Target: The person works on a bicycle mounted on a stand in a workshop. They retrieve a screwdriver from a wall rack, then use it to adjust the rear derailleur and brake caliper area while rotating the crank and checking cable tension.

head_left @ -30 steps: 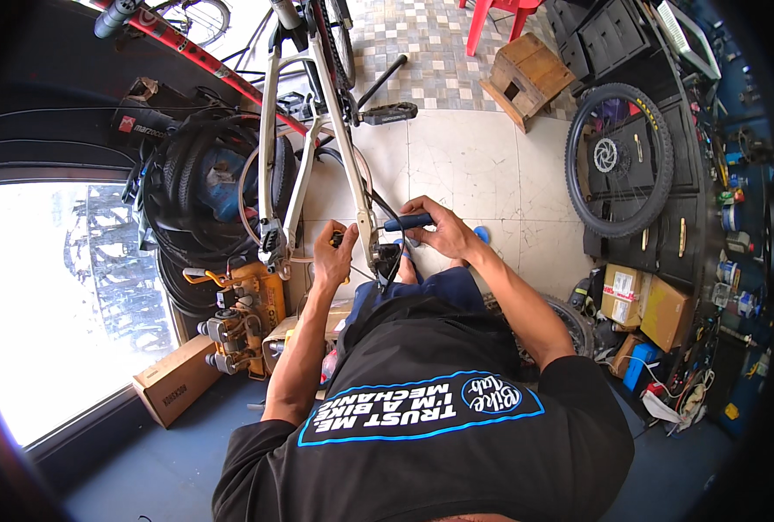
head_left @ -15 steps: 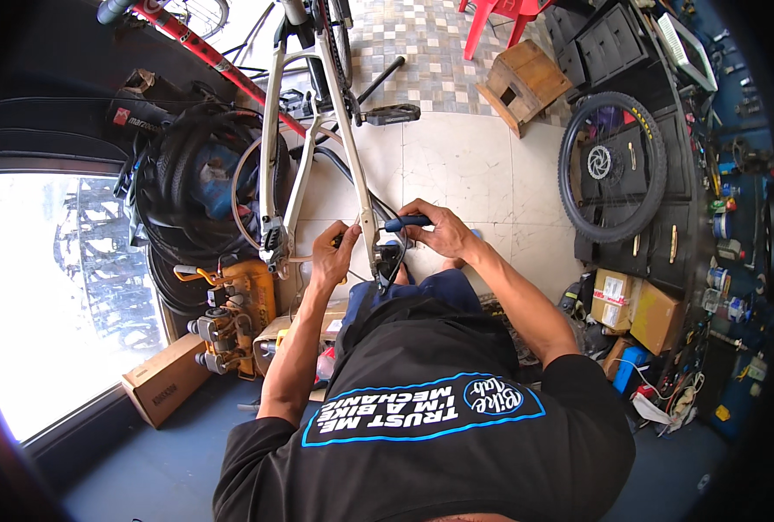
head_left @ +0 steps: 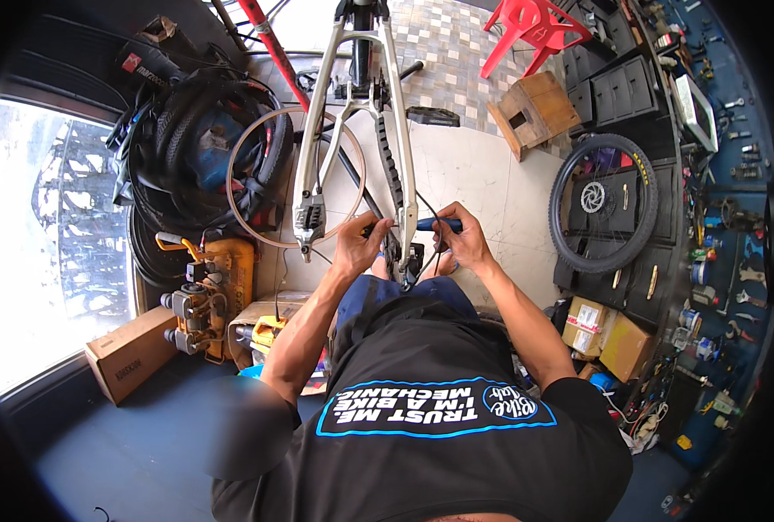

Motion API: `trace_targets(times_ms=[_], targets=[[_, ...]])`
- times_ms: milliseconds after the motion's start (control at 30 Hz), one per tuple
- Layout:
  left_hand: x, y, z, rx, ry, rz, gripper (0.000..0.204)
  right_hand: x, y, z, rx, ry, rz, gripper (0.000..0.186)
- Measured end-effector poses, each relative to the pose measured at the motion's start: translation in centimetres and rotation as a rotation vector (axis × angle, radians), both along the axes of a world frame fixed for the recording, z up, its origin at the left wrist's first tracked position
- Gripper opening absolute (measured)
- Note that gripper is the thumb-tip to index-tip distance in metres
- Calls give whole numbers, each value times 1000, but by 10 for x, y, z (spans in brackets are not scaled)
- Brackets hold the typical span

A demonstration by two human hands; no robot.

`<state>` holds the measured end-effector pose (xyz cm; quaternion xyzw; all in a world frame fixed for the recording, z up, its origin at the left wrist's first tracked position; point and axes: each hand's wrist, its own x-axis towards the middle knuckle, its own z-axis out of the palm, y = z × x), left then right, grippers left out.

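A silver bicycle frame point(head_left: 399, 129) hangs in front of me, with a dark derailleur point(head_left: 411, 265) low at its right rear end. My left hand point(head_left: 356, 245) is closed just left of that end, around something I cannot make out. Opposite it, my right hand point(head_left: 463, 244) grips a dark blue tool handle point(head_left: 435, 224), held crosswise beside the frame's end. Thin black cables hang around both hands. Whether the tool's tip touches the frame I cannot tell.
At left are piled black tyres point(head_left: 178, 148), a thin pale hoop point(head_left: 236, 157), an orange machine point(head_left: 230, 291) and a long carton point(head_left: 130, 352). At right are a wooden box point(head_left: 539, 113), red chair point(head_left: 530, 26), spare wheel point(head_left: 557, 217), cartons point(head_left: 622, 344) and a tool wall point(head_left: 743, 270).
The view has shifted, so the bicycle frame and both hands sit further right in the picture. Both hands keep their grip at the frame's rear end.
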<state>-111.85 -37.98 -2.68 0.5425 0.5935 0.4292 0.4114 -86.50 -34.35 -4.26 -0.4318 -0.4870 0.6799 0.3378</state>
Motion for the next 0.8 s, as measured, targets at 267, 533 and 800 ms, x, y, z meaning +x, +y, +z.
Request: trace_targets(times_ms=[267,533,800], targets=[[-3,2,-5,81,46,-2,34,1,2,5,-87,-34,-1,30],[-2,4,6,-50,34,-14,39,-7,0,13,-35,-24,-84,28],[-3,3,6,-438,-267,1,43,-37,-3,24,-725,295,-350,41]])
